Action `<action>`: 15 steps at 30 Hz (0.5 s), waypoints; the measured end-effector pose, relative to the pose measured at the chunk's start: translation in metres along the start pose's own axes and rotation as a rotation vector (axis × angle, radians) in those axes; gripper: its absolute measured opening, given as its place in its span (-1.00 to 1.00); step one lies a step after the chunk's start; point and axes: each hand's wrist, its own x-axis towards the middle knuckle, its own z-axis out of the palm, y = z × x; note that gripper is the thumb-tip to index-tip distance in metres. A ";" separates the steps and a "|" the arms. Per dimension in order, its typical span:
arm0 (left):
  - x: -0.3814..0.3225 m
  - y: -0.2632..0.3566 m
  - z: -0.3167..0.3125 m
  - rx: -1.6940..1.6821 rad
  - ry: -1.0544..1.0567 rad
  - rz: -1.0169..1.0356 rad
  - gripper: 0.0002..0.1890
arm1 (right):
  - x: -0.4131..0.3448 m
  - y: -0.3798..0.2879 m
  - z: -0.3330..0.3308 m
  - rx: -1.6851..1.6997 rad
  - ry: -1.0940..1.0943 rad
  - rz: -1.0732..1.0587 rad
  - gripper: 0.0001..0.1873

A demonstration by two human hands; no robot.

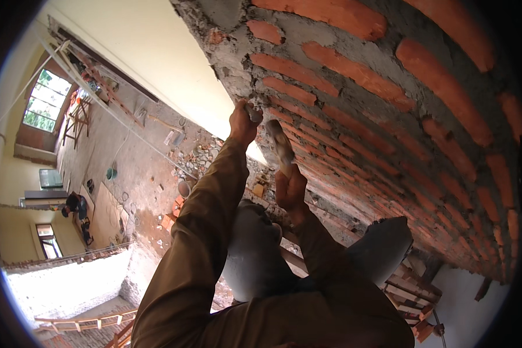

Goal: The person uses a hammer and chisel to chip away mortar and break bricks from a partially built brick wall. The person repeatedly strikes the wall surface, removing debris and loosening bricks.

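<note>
My left hand (242, 125) is closed around a short grey chisel-like tool (255, 114), mostly hidden by the fingers. It is held up at the ragged mortar edge (232, 71), where the cream plastered wall (156, 41) meets the exposed brick wall (356, 74). Just below and to the right, my right hand (289, 188) grips the pale handle of a hammer (282, 141). The hammer's head, slightly blurred, points up towards the left hand, with a gap between them. Both forearms are in brown sleeves, and my knees in grey trousers are bent beneath them.
Far below on the left, broken rubble (202, 156) and orange bricks (169, 219) lie on the floor near a green bucket (112, 173). A person (77, 208) bends beside a board (108, 213). A wooden ladder (91, 322) is at lower left; wooden planks (411, 289) are at lower right.
</note>
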 end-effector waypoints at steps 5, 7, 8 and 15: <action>0.001 -0.024 -0.014 0.203 0.117 -0.183 -0.69 | -0.002 0.008 -0.006 -0.133 -0.205 0.319 -0.64; -0.005 -0.034 -0.021 0.658 0.019 -0.063 -0.71 | -0.013 0.006 -0.016 -0.062 -0.117 0.397 -0.65; -0.013 -0.035 -0.026 0.859 -0.076 -0.075 -0.72 | -0.017 0.005 -0.021 -0.051 -0.063 0.229 -0.71; -0.066 -0.013 0.014 0.810 -0.571 0.065 -0.45 | -0.043 -0.022 -0.076 -0.022 0.001 0.332 -0.70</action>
